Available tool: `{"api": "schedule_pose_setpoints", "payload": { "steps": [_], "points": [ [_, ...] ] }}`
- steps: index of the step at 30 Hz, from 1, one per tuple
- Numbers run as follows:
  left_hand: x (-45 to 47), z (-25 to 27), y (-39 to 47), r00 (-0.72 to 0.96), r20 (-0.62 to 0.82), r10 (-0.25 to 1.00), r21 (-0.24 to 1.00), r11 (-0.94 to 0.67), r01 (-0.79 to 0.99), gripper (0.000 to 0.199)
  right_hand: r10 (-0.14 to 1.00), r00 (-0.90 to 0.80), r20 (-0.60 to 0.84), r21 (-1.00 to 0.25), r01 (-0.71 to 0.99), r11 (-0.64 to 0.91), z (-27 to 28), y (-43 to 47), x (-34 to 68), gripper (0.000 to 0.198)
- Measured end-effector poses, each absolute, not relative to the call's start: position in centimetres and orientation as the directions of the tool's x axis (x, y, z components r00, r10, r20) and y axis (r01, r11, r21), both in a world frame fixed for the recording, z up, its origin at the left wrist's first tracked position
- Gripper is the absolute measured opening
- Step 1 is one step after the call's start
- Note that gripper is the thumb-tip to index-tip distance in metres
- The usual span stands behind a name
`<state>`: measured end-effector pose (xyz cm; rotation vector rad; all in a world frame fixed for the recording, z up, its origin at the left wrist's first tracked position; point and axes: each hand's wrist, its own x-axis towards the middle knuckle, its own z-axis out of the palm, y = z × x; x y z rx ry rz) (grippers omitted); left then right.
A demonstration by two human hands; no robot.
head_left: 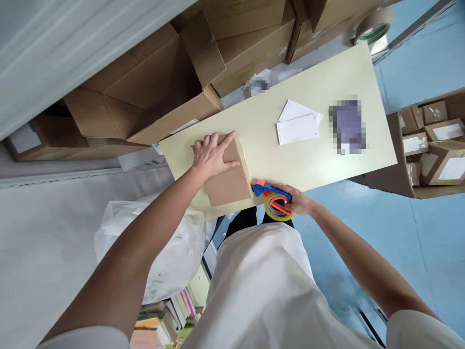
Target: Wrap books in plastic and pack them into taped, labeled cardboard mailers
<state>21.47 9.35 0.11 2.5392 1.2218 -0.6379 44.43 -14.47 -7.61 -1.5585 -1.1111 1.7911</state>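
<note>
A closed brown cardboard box (228,186) lies near the left end of the pale table (261,165). My left hand (214,157) rests on its top with the fingers spread out. In my right hand (298,199) is a blue and orange tape dispenser (272,190) carrying a yellow-rimmed roll of tape. The dispenser's head is close to the box's right edge, near its front corner. A shiny strip, apparently clear tape, shows along that right edge. Whether it joins the dispenser I cannot tell.
White cards (298,129) and a blurred purple item (348,125) lie further right on the table. Large open cartons (145,92) line the back. A carton of small boxes (395,145) stands at right, a white plastic bag (174,257) at left. A tape roll (374,26) sits back right.
</note>
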Motion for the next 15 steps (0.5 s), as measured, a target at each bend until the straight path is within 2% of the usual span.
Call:
{"api": "schedule_pose_setpoints", "payload": {
  "steps": [2, 4, 6, 8, 12, 15],
  "points": [
    [20.5, -0.4, 9.5, 0.452, -0.437, 0.777, 0.022, -0.494, 0.869, 0.089, 0.8, -0.202, -0.565, -0.821, 0.049, -0.568, -7.7, -11.3, 46.0, 0.075],
    [19.9, -1.0, 9.5, 0.295, -0.34, 0.893, 0.026, -0.305, 0.952, 0.086, 0.79, -0.191, -0.582, -0.8, -0.036, -0.599, -7.6, -7.3, 47.9, 0.075],
    [19.9, -1.3, 9.2, 0.173, -0.234, 0.957, 0.05, -0.165, 0.985, 0.081, 0.786, -0.164, -0.596, -0.788, -0.069, -0.612, -7.3, -3.4, 49.6, 0.072],
    [20.7, -1.3, 8.9, 0.225, -0.2, 0.954, 0.072, -0.215, 0.974, 0.075, 0.756, -0.178, -0.629, -0.763, -0.042, -0.645, -7.0, -0.4, 50.8, 0.064],
    [22.5, -0.9, 8.7, 0.537, -0.31, 0.784, 0.123, -0.527, 0.841, 0.06, 0.707, -0.249, -0.662, -0.73, -0.001, -0.683, -6.4, 1.3, 51.2, 0.056],
    [22.8, -1.0, 8.8, 0.546, -0.329, 0.771, 0.102, -0.546, 0.832, 0.051, 0.723, -0.261, -0.64, -0.738, -0.055, -0.673, -6.1, -0.2, 50.7, 0.062]
  ]
}}
